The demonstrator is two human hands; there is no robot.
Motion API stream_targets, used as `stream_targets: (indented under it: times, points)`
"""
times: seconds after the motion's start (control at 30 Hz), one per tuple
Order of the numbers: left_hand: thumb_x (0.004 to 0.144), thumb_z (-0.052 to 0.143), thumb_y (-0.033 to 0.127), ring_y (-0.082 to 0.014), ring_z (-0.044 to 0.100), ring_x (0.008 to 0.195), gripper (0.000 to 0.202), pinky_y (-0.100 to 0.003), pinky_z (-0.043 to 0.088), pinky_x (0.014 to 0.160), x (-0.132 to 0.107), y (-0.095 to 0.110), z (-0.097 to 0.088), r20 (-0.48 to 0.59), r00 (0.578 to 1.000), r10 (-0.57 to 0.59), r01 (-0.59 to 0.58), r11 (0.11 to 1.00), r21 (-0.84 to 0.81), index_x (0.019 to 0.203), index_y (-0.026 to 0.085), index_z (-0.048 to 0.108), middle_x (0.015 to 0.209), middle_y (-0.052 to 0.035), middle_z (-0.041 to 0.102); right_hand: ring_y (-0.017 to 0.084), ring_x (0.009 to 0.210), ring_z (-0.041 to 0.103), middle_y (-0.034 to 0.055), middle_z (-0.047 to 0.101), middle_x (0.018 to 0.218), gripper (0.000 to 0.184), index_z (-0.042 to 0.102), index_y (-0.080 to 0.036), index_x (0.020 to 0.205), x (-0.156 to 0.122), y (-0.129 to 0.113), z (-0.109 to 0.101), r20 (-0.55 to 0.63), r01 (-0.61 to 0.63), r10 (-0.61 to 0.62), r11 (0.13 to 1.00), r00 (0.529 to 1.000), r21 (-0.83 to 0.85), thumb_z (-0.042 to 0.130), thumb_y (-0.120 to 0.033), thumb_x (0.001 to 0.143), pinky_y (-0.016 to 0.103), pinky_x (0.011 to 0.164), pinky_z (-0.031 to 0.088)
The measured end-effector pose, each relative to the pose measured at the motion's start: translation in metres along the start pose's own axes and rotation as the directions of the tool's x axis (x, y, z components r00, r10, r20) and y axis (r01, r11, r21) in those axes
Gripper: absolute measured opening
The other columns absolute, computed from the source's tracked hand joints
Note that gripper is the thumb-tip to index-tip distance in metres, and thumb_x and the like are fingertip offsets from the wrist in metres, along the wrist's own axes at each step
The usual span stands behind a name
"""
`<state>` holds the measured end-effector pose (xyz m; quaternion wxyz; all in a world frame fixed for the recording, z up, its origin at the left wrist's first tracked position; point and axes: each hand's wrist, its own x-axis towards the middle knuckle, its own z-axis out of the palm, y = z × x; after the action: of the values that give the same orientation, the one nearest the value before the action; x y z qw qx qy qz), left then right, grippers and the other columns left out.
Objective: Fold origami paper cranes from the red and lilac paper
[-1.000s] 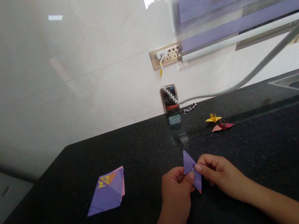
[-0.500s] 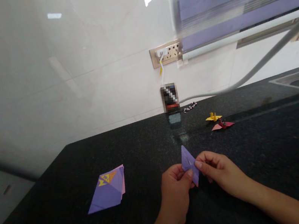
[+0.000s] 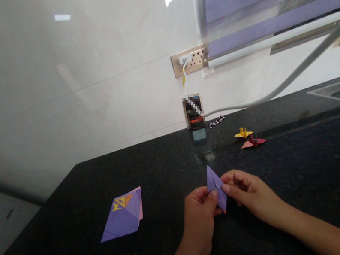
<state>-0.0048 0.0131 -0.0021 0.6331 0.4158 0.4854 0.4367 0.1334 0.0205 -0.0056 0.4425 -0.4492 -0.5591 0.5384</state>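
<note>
A small purple origami paper [image 3: 213, 179], folded into a narrow diamond, is held upright between both hands above the dark counter. My left hand [image 3: 200, 213] pinches its lower left part, thumb lying across the front. On the right edge, near the middle, my right hand [image 3: 249, 192] grips it between thumb and fingers. An orange tip shows at the paper's bottom point. The fingers behind the paper are partly hidden.
Purple and pink paper sheets [image 3: 123, 222] lie at the left. Yellow [image 3: 243, 133] and red-pink [image 3: 253, 142] paper cranes sit beyond my right hand. A phone-like device [image 3: 194, 112] leans on the wall, cabled to the socket [image 3: 190, 61]. A beaded strand [image 3: 217, 122] lies beside it.
My left thumb has shifted slightly up and left on the purple paper. Both hands keep their hold, and the view has moved very slightly.
</note>
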Motion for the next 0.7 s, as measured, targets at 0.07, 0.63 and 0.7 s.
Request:
stream_targets:
  times: [0.07, 0.63, 0.7]
  points:
    - [0.071, 0.055, 0.031, -0.0112, 0.052, 0.057, 0.025, -0.023, 0.042, 0.056, -0.0003, -0.0006, 0.0003, 0.007, 1.0, 0.004, -0.004, 1.0, 0.007, 0.08, 0.01, 0.065, 0.064, -0.0042, 0.06, 0.009, 0.054, 0.049, -0.0029, 0.052, 0.064, 0.021, 0.051, -0.018, 0.085, 0.0003, 0.0017, 0.0009, 0.003, 0.01, -0.01, 0.999, 1.0, 0.036, 0.059, -0.032, 0.071, 0.021, 0.051, 0.041]
    - [0.071, 0.057, 0.024, -0.0113, 0.053, 0.06, 0.018, -0.022, 0.038, 0.056, -0.0026, 0.0018, 0.0013, 0.025, 0.998, 0.054, -0.055, 0.996, 0.063, 0.081, 0.012, 0.066, 0.064, -0.0034, 0.062, 0.011, 0.056, 0.049, -0.0011, 0.054, 0.061, 0.023, 0.06, -0.019, 0.076, -0.0023, 0.0014, -0.0018, 0.0, 0.095, -0.097, 0.98, 0.995, -0.172, 0.043, -0.033, 0.082, 0.022, 0.052, 0.038]
    - [0.071, 0.057, 0.023, -0.0112, 0.052, 0.059, 0.016, -0.022, 0.039, 0.057, -0.0028, 0.0027, 0.0013, 0.024, 0.997, 0.075, -0.077, 0.995, 0.065, 0.076, 0.011, 0.066, 0.063, -0.0032, 0.062, 0.011, 0.057, 0.048, -0.0007, 0.052, 0.061, 0.026, 0.06, -0.018, 0.07, -0.0019, 0.0006, -0.0032, 0.01, 0.137, -0.139, 0.96, 0.99, -0.244, 0.042, -0.032, 0.083, 0.022, 0.053, 0.038]
